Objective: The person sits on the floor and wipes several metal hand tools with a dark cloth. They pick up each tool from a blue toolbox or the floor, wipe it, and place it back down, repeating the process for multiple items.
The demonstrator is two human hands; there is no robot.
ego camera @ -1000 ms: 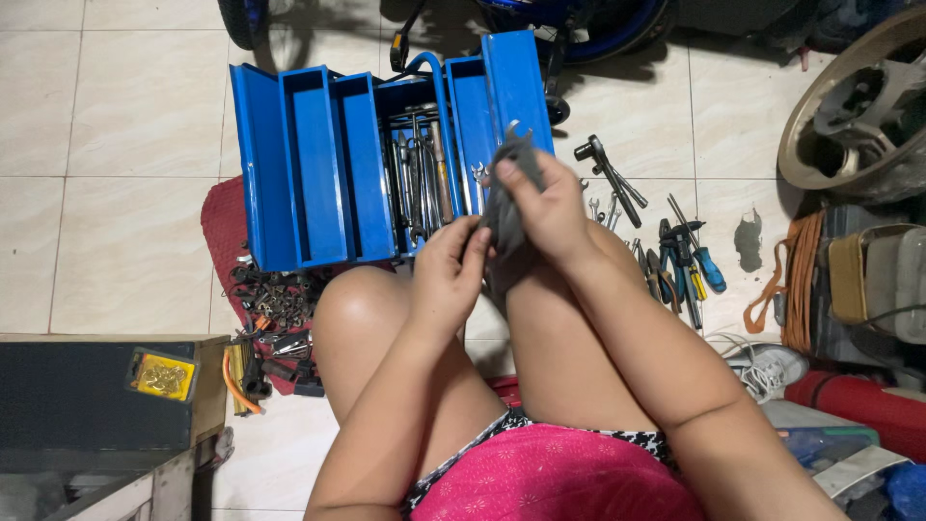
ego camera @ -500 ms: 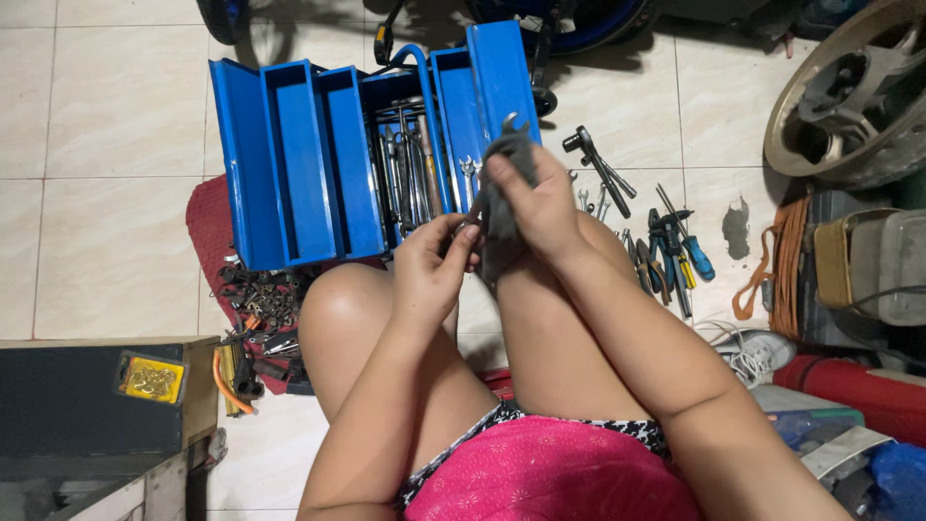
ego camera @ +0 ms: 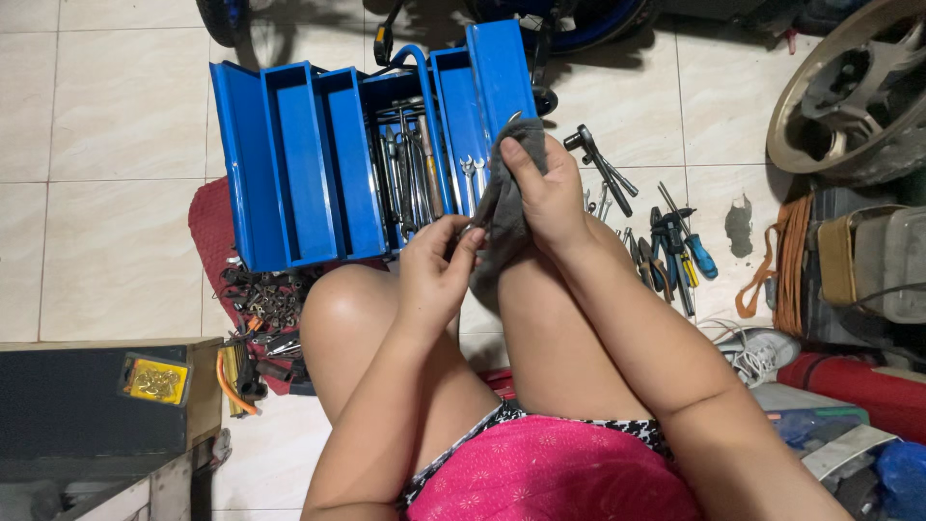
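The grey rag hangs long and nearly upright above the person's knees, just in front of the open blue toolbox on the tiled floor. The right hand is the farther one, its grip pressed together over the rag's top, thumb on the cloth. The left hand sits nearer and to the left, fingertips pinching a slim metal tool whose shaft slants up and right into the rag's fold. So the tool lies between the two grips, its far end wrapped under the right hand. Pliers and screwdrivers lie on the floor to the right.
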